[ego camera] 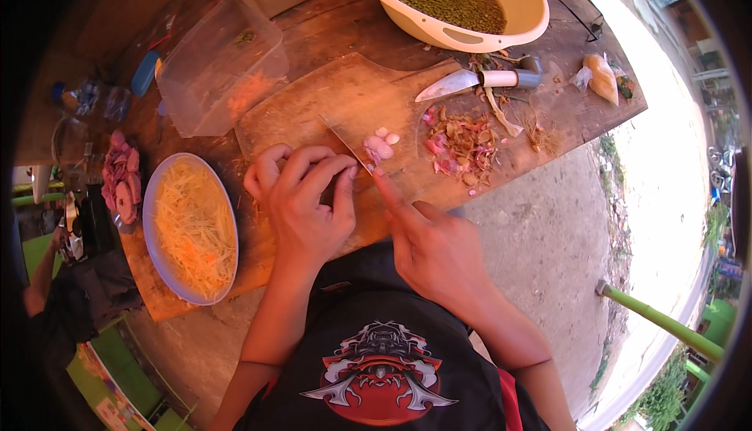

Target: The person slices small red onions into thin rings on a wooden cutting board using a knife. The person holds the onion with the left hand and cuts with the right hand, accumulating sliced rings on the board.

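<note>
My right hand (432, 237) grips a knife, its index finger reaching along toward the blade (346, 143); the handle is hidden in the hand. My left hand (308, 193) is at the blade's left side, fingers bent and fingertips close to the steel; whether they pinch a small piece cannot be told. Just right of the blade, peeled shallots or garlic cloves (379, 146) lie on the wooden cutting board (305, 102). A pile of papery peels (464, 146) is farther right. Above it rests a second knife (449, 85) with a white and grey handle.
An oval bowl of shredded vegetables (194, 228) stands at left, below a clear plastic container (220, 72) with orange shreds. A cream basin (405, 16) of green beans in liquid is at the back. A tied plastic bag (602, 78) lies near the right edge. Another person's arm (41, 278) shows far left.
</note>
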A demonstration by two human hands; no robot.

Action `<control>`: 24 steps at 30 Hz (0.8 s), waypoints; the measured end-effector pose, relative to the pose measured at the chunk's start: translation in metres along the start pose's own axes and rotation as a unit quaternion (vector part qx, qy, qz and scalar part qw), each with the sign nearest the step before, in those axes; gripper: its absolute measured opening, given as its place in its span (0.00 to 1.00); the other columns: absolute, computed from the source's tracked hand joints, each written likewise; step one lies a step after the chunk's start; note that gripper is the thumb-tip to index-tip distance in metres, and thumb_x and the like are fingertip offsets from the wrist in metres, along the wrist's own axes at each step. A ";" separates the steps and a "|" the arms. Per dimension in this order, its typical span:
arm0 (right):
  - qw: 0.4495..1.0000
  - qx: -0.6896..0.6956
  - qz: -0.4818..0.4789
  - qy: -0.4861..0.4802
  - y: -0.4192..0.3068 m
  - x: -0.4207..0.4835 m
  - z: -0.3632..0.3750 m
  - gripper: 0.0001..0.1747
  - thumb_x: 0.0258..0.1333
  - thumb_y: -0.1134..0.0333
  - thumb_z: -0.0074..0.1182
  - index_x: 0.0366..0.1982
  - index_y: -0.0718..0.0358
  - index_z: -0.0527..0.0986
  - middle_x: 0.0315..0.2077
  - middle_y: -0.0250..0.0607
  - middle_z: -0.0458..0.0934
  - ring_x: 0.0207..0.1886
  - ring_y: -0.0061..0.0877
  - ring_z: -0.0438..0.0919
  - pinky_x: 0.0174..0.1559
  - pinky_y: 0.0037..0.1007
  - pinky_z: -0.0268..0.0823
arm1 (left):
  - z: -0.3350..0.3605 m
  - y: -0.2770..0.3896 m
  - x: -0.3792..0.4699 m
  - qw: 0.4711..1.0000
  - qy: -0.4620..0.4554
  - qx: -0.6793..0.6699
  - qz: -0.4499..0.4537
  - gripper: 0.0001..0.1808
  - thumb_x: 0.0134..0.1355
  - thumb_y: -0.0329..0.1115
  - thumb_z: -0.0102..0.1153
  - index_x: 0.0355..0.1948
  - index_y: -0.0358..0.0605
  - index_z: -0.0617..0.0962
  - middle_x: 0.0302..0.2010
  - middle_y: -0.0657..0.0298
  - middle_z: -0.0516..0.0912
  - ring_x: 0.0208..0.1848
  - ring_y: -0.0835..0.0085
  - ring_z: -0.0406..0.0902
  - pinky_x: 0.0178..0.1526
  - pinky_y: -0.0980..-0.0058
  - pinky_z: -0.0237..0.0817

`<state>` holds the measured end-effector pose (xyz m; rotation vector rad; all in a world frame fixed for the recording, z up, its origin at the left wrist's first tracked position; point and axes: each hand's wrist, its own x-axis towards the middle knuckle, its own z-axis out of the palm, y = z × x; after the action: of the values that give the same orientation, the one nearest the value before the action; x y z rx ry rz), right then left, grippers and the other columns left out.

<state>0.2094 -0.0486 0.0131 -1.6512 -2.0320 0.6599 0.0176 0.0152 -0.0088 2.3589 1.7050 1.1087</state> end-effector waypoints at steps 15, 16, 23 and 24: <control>1.000 0.011 0.000 0.005 -0.002 -0.003 -0.003 0.35 0.72 0.72 0.62 0.78 0.51 0.75 0.26 0.47 0.83 0.27 0.48 0.84 0.31 0.49 0.75 | -0.001 0.001 0.000 1.000 -0.001 0.006 0.001 0.05 0.60 0.35 0.78 0.37 0.60 0.92 0.42 0.77 0.89 0.55 0.62 0.75 0.62 0.55 0.54; 1.000 0.011 0.000 0.007 -0.002 -0.002 -0.003 0.35 0.73 0.72 0.62 0.78 0.51 0.75 0.26 0.47 0.83 0.27 0.48 0.84 0.31 0.49 0.75 | 0.000 0.000 0.000 1.000 0.001 0.005 0.001 0.05 0.60 0.35 0.78 0.37 0.60 0.92 0.42 0.77 0.89 0.55 0.62 0.75 0.62 0.55 0.54; 1.000 0.015 0.007 -0.003 -0.001 -0.002 -0.006 0.34 0.73 0.72 0.61 0.78 0.52 0.75 0.26 0.47 0.83 0.27 0.48 0.84 0.31 0.49 0.74 | -0.001 0.000 -0.001 1.000 -0.005 0.005 -0.003 0.05 0.60 0.35 0.78 0.37 0.60 0.92 0.41 0.77 0.89 0.55 0.62 0.75 0.63 0.54 0.54; 1.000 0.017 0.005 -0.001 -0.002 -0.003 -0.006 0.34 0.73 0.72 0.61 0.78 0.52 0.75 0.26 0.47 0.83 0.27 0.48 0.84 0.31 0.49 0.74 | -0.001 0.001 -0.001 1.000 -0.004 0.004 -0.002 0.06 0.60 0.35 0.78 0.37 0.60 0.92 0.41 0.77 0.89 0.55 0.62 0.75 0.63 0.54 0.54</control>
<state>0.2123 -0.0512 0.0188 -1.6426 -2.0045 0.6960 0.0175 0.0139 -0.0084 2.3599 1.7160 1.0928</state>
